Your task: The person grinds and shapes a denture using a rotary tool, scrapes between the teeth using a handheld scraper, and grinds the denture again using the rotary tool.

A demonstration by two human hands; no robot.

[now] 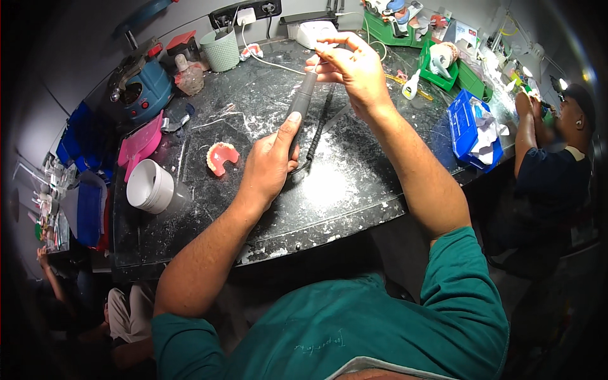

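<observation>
My left hand [267, 159] is closed around a dark grey rotary handpiece [304, 96], thumb lying along its body. The tool tilts upward, its tip pointing away from me, and a black coiled cord [322, 123] hangs beside it. At that tip is my right hand [362, 75], thumb and index finger pinched together and the other fingers bent. Whatever small piece they grip is too small to make out. On the black worktop, left of my left hand, lies a denture [221, 156] with a pink base and pale teeth.
Left on the worktop [266, 237] are a white tub [151, 187], a pink dustpan-like tray [140, 144] and a blue machine [145, 88]. A pale green basket [220, 52] stands behind. Rightward sit green bins [438, 75], a small white bottle [411, 85], a blue bin [465, 130] and a co-worker [557, 164].
</observation>
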